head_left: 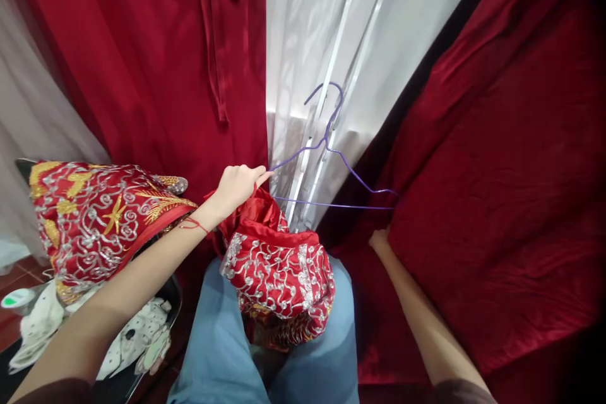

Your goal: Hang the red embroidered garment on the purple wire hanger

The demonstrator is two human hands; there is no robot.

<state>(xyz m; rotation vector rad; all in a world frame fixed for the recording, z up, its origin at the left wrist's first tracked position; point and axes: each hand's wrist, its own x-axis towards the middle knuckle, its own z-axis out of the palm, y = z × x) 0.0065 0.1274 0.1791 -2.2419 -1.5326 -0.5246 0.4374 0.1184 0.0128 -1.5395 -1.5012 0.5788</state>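
My left hand (241, 186) is closed around the left shoulder of a thin purple clothes hanger (326, 139), whose hook points up. Just below that hand, a red embroidered garment (279, 271) with silver scrolls and a plain red band lies bunched over my lap, between my knees. The right end of the hanger reaches the dark red cloth on the right. Low beside that cloth's edge is my right hand (379, 238), below the hanger's bar; its fingers are mostly hidden, so I cannot tell what they touch.
Another red, gold and silver embroidered cloth (104, 221) is draped over a black chair (175, 303) on the left. White spotted fabric (137, 334) lies beneath it. Red curtain (156, 63) and white drapery (303, 31) hang ahead; dark red cloth (502, 202) fills the right side.
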